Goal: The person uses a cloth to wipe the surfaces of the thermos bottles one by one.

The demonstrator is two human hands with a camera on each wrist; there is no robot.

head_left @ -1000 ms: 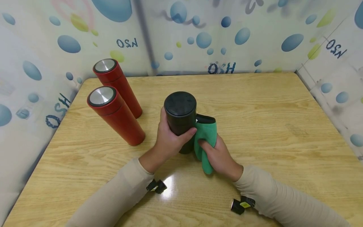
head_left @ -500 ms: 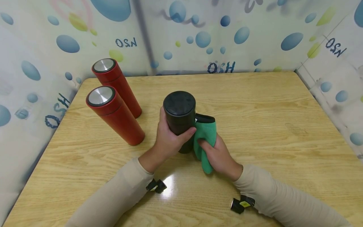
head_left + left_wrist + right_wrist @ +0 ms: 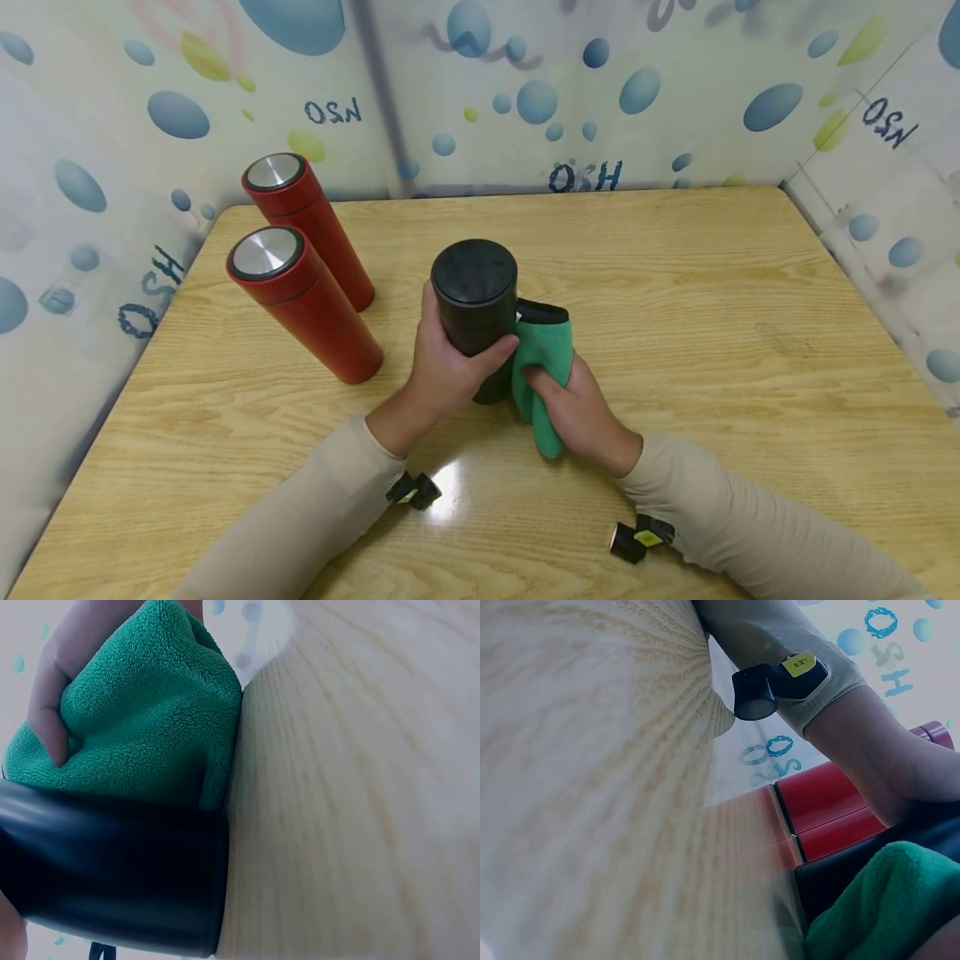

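Left hand (image 3: 444, 365) grips black bottle (image 3: 476, 279) — right hand (image 3: 583, 412) pinches green cloth (image 3: 546, 354) (touching the bottle).

White glare (image 3: 446, 493) marks the bright table (image 3: 697, 275); wrist views look hazy.

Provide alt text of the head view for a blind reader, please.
A person's left hand grips an upright black cylindrical bottle while the right hand holds a green terry cloth against it. Two silver-topped red cylindrical bottles stand at left on a pale wooden table.
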